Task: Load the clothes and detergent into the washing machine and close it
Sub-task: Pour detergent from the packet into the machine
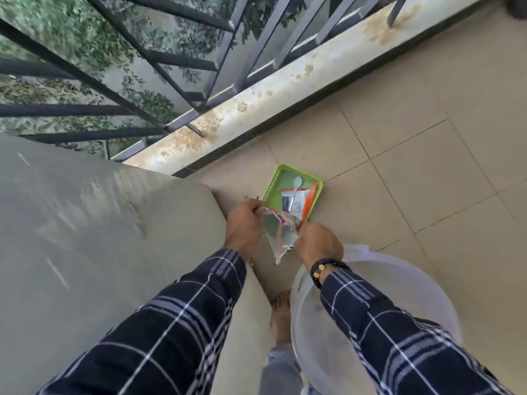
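A silvery detergent sachet [278, 236] with a red top edge hangs in the air between my hands. My left hand [245, 226] pinches its upper left corner. My right hand [318, 245] pinches its upper right edge. Both hands are just right of the washing machine [99, 238], whose grey top fills the left side and looks shut and blurred. No clothes are visible.
A green tray [275, 189] on the tiled floor holds a white spoon [296, 183] and more sachets [298, 202]. A translucent white plastic tub [313, 323] stands under my right arm. My foot [281, 317] is between tub and machine. A dark metal railing [199, 64] and ledge run behind.
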